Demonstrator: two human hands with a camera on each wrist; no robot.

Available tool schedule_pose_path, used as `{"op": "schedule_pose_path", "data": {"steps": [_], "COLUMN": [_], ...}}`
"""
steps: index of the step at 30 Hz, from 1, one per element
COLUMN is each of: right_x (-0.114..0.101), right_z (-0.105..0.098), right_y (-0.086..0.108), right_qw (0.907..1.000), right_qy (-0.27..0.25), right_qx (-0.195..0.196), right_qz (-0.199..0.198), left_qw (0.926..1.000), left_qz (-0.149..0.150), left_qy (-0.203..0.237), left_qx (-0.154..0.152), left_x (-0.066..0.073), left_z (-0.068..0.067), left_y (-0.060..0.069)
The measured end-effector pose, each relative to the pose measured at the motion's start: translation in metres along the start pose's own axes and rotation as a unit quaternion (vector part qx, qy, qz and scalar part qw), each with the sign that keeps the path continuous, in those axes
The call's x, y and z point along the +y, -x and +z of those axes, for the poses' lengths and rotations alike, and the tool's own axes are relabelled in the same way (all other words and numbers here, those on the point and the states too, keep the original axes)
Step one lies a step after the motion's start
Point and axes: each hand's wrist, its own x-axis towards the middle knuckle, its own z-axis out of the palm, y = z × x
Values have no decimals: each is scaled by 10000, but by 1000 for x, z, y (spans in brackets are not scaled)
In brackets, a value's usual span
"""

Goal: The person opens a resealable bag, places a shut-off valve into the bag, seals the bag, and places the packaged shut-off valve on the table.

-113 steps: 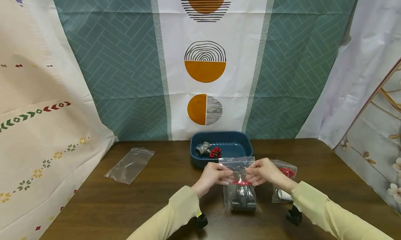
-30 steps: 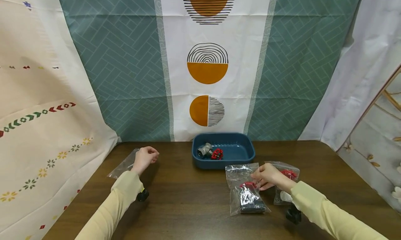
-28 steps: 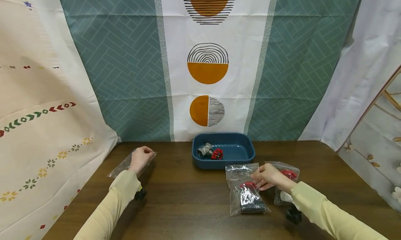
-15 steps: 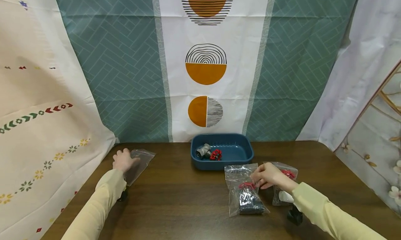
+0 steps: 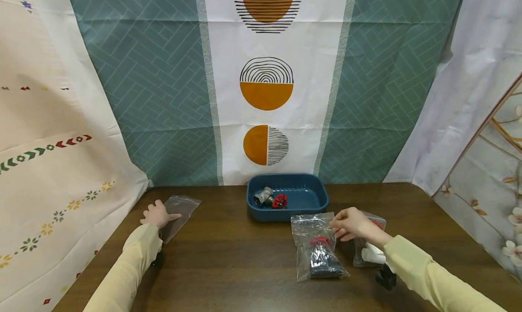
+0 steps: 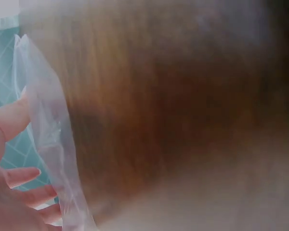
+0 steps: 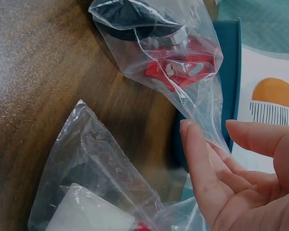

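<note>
At the left of the frame the left hand (image 5: 155,214) lies spread over a flat clear bag (image 5: 183,212), thumb stretched out across the plastic and well apart from the fingers, so nothing is pinched. Right of centre the right hand (image 5: 351,223) is poised at the upper right edge of a filled bag (image 5: 302,248); from its wrist camera the thumb and forefinger stand apart, and I can't tell whether the other fingers touch the plastic. Inside that bag is a dark valve body (image 5: 325,264) with a red handwheel (image 5: 320,241). Just right of it, partly behind the right hand and wrist, lies a second filled bag (image 5: 359,244), holding a white piece (image 5: 373,254) and something red. Above these, near the back of the table (image 5: 228,257), sits a blue tub (image 5: 285,215), and in its left end rests a silver valve (image 5: 263,195) with a red wheel (image 5: 279,201) of its own. By the look of it, bagging is more than half done: two valves are in plastic, while the silver one is loose and the bag on the left has nothing in it that I can see. Patterned cloth (image 5: 175,99) hangs behind.
</note>
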Motion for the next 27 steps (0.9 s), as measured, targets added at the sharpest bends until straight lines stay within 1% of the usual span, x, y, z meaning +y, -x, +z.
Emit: {"op": "schedule_pose_path", "data": {"steps": [4,8,10,16,19,22,27], "right_x": [-1,0,0,-1,-2,-2,0], "right_z": [0,1,1,0,-1,-3,-4], "right_y": [1,1,2,3,3,1,-1], "right_qw": [9999,9998,9998,9998,9998,9997,9996], "right_qy": [63,60,74,34,17,30,71], "right_qx": [86,188,170,101,138,194,252], "right_qz": [22,30,-27,-146,-132,-107,-66], "left_qw": [10000,9999,9997,9987,9977,9972,9974], "left_qz": [1,74,90,78,173,258,367], "left_qy": [-4,-20,-5,89,112,124,171], "left_qx": [24,148,207,497,641,692,604], "left_x": [0,0,0,0,0,0,-1], "left_z": [-1,-1,-1,-1,-2,-2,-4], "left_y": [-2,-2,-1,3,4,4,6]}}
